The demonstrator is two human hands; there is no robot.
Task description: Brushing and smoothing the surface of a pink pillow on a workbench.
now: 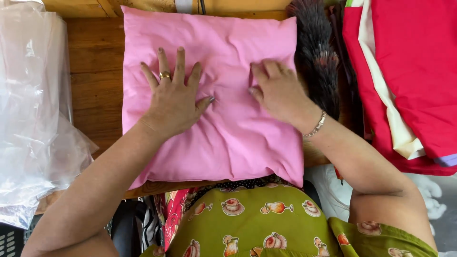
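A pink pillow (223, 138) lies flat on a wooden table (95, 85) in front of me. My left hand (175, 95) rests flat on the pillow's left half, fingers spread, with a gold ring on one finger. On the pillow's right half my right hand (278, 88) presses down palm first, fingers close together, a thin bracelet at the wrist. Neither hand holds anything.
Crumpled clear plastic sheeting (33, 119) covers the left side of the table. A dark feather duster (316, 57) lies just right of the pillow. Folded red, cream and pink cloth (409, 81) is stacked at the right.
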